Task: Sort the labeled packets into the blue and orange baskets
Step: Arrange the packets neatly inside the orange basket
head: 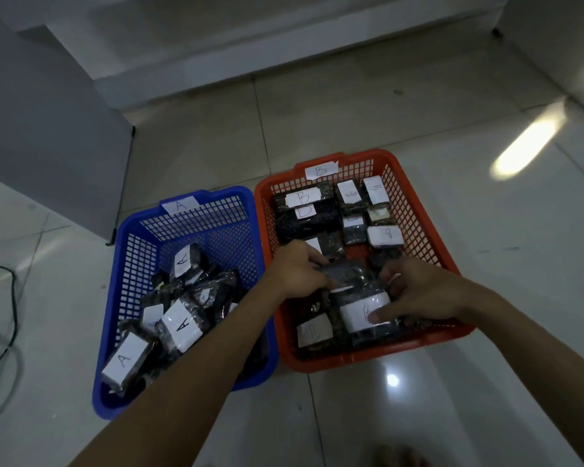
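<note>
1. Both my hands were inside the orange basket (415,210), which carried a "B" tag on its far rim and sat touching the blue basket (139,251), tagged "A", on the tiled floor.
2. My left hand (295,269) had its fingers curled onto the left end of a dark packet (346,274); that packet's label was not visible to me.
3. My right hand (418,291) gripped the packet's right end, its thumb (380,315) pressing the "B" packet (364,313) lying just below.
4. Both sets of fingers were therefore narrow and holding, not spread.
5. The held packet lay between the hands, above the near half of the orange basket, over other B packets.
6. Judgement: the step was settling this packet among the B stock. To do it well, I should confirm its label first, lay it flat label-up in the near gap, and release without disturbing neighbours.
7. The blue basket held only packets marked A where labels were readable.
</note>
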Demonstrator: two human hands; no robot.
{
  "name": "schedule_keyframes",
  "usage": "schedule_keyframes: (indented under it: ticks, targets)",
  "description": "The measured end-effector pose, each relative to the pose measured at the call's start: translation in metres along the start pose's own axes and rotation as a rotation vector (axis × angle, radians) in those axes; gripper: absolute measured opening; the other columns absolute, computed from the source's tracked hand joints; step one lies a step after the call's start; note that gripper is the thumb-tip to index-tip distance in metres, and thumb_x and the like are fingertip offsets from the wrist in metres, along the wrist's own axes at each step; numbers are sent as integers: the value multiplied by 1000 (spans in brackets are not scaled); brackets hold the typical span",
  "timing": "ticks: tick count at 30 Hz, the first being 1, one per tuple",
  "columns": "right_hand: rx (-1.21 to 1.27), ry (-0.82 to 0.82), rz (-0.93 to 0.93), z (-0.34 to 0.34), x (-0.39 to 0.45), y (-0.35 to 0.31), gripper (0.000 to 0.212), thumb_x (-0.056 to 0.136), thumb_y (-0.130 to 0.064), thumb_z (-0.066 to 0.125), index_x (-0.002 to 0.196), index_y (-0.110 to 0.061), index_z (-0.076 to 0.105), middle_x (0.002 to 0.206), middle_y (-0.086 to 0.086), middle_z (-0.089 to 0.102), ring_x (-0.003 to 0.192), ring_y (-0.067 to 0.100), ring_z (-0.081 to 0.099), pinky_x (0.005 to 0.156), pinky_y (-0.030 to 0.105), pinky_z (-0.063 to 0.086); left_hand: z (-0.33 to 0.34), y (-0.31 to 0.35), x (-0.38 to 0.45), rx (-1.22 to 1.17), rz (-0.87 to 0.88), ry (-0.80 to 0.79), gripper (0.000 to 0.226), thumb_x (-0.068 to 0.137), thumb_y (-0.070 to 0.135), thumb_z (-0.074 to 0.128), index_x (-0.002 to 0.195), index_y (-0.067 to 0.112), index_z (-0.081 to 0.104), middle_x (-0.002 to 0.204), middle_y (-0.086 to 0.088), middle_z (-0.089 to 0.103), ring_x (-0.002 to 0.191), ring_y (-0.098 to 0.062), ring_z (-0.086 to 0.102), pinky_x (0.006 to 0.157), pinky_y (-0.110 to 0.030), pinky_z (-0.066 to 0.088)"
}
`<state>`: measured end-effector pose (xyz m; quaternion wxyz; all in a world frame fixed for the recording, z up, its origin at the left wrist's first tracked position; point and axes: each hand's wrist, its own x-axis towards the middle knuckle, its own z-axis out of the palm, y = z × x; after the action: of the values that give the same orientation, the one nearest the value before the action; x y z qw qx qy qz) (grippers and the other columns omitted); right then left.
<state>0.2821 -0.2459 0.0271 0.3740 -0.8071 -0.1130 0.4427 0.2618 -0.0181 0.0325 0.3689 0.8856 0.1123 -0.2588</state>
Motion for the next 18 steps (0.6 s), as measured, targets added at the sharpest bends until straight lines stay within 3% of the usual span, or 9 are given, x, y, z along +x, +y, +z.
schedule_keyframes:
  ticks: [3,5,8,12,18]
  targets:
    - [158,-20,-41,-19,-14,-5,33,79,-16,84,108,-7,72,104,10,78,95,25,76,83,48,62,-15,-4,-6,-298,-83,-105,23,84,8,78,107,7,75,106,-8,76,99,-19,72,86,-35,61]
    - [301,7,-66,-31,-22,-8,29,83,-9,77,111,-4,72,106,10,78,98,27,76,83,47,63,-27,-8,-11,-429,-101,-107,16,87,4,74,101,10,75,102,-7,77,97,-18,73,84,-34,61]
    - [484,117,-82,-45,-25,-8,34,84,-6,72,118,-2,69,107,13,78,98,29,76,82,43,63,-40,-16,-17,-624,-137,-35,25,90,3,70,114,2,65,109,-14,74,100,-22,73,82,-33,62]
    - [634,279,-103,-47,-20,-8,30,87,-7,69,117,-8,66,102,11,79,92,26,77,71,35,65,-47,-27,-25,-787,-142,104,23,92,0,66,114,-3,60,109,-16,73,98,-23,73,75,-29,62]
    - [732,488,-91,-34,-7,-9,25,94,-4,64,119,-7,63,108,13,75,88,25,77,65,31,64,-57,-37,-29,-1100,-126,338,31,91,-6,62,121,2,59,114,-19,71,104,-30,71,78,-35,63]
